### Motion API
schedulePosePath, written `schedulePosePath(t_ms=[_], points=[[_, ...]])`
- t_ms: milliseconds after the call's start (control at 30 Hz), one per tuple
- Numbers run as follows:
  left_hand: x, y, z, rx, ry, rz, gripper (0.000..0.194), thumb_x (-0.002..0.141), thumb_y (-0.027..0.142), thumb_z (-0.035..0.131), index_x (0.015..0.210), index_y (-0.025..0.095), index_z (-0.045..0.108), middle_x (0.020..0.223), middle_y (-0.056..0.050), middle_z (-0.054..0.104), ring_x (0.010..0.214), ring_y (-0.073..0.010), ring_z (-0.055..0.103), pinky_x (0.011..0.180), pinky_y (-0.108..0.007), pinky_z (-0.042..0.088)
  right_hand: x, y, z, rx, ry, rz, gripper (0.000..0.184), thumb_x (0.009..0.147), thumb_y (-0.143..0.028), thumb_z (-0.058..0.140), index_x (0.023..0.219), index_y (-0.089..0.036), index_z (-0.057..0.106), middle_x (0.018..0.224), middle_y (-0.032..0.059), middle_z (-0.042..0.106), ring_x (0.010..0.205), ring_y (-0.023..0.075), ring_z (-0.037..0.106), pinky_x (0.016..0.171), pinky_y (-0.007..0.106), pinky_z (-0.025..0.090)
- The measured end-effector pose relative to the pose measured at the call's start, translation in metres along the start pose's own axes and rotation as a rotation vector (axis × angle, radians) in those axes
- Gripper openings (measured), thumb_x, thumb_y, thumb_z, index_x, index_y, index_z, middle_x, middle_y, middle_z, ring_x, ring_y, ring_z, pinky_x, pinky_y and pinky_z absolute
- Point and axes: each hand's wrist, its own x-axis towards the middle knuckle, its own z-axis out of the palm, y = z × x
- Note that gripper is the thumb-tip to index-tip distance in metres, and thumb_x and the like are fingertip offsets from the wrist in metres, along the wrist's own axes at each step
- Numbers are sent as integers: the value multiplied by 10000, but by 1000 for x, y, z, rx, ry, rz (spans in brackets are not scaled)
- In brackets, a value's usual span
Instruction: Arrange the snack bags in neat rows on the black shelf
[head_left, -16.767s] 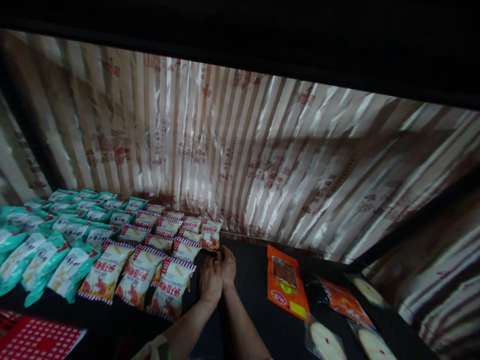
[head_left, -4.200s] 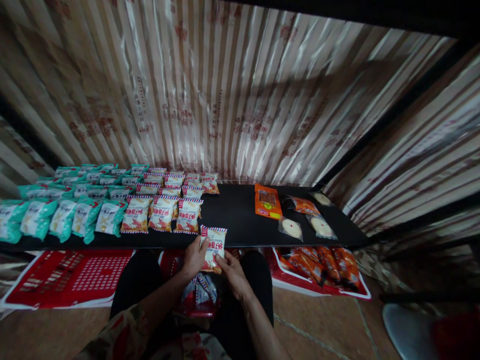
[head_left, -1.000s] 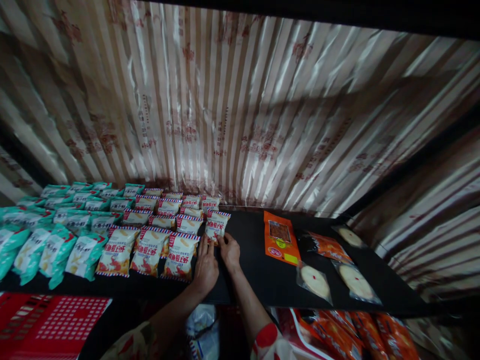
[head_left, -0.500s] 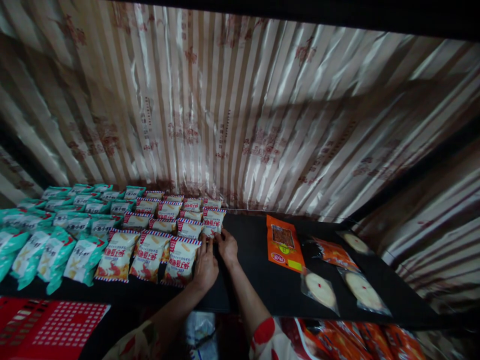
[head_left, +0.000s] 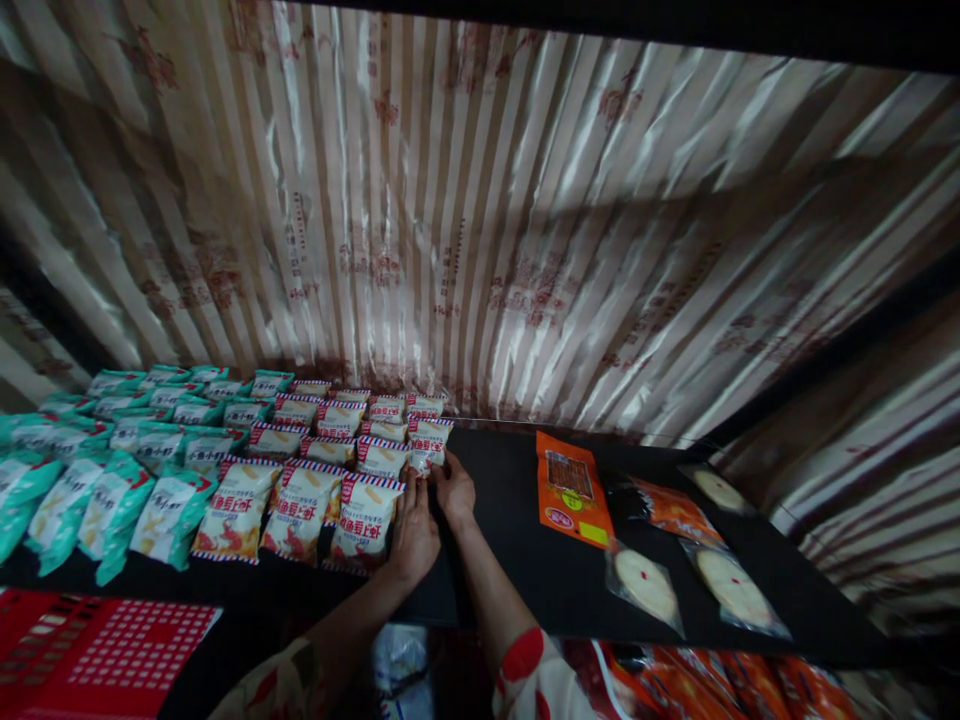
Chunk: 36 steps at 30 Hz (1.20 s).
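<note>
Crinkled gloss over matt black

The red-and-cream packets [head_left: 365,520] and teal packets [head_left: 166,515] are thin plastic film, smooth with a soft sheen and crimped ends. The shelf [head_left: 562,590] is smooth and matt black. An orange pouch [head_left: 568,480] shows slick plastic; clear, crinkly wrappers [head_left: 645,584] catch faint light. The striped backing [head_left: 480,210] is rippled and glossy, perhaps plastic, the light being dim. The red basket [head_left: 127,650] is hard plastic, the sleeve [head_left: 541,680] printed cloth.

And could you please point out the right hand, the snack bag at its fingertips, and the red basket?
Right hand [head_left: 456,493], head view: middle of its back.
Snack bag [head_left: 429,442], head view: printed front.
Red basket [head_left: 158,634], head view: perforated panel.
</note>
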Motion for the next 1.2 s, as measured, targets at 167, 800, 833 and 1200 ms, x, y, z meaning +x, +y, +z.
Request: schedulePosePath(t_ms=[167, 800, 833, 1200], points=[[-1, 1, 0, -7, -12, 2, 650, 668, -20, 382, 1316, 21, 355, 1475, -171, 178, 1368, -279, 96, 1111, -456, 208, -3, 2, 2, 29, 44, -21, 404, 782, -288, 466, 1155, -173, 569, 981, 75, 673, 870, 189, 619, 757, 268, 445], [-37, 7, -14, -6, -26, 115, 433, 783, 75, 371, 1199, 75, 489, 1291, -167, 494, 1252, -245, 397, 1041, -425, 352, -64, 11, 4, 18, 279, -130, 341, 786, -233, 404, 1017, -110, 624, 1031, 130, 631, 958, 221, 536, 880, 337, 383], [-41, 7, -15, -10, -16, 130, 422, 784, 74, 373, 1186, 86, 499, 1257, -160, 523, 1221, -241, 430, 1025, -426, 371, -69, 11, 4, 21, 280, -126, 339, 785, -226, 402, 1011, -111, 627, 1029, 129, 632, 959, 219, 537, 881, 337, 384], [-90, 7, -35, -32, -32, 187, 254, 835, 120, 393, 1023, 170, 556, 980, -72, 614, 948, -202, 528, 864, -345, 442, -127, 6, -3, 99, 234, -108, 363, 778, -158, 339, 973, -137, 644, 989, 88, 654, 941, 169, 563, 871, 284, 405]])
